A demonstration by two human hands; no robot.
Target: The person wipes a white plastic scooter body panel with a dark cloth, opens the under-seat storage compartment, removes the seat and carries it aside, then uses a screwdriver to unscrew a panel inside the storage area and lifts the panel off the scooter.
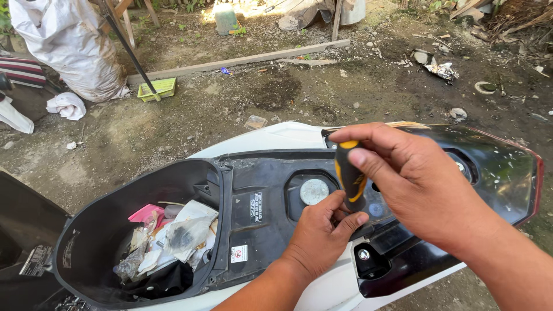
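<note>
Dirt yard, scooter (276,141) seat up. Right hand (415,184) clenches black-yellow screwdriver (349,173) upright over rear panel; left hand (322,233) pinches shaft near fuel cap (314,191). Panel bolt (364,254) in place; fastener under tip hidden.

open: dirt ground (190,115) beyond scooter | blocked: storage bin (92,230) half-filled with bags (184,233)
</note>
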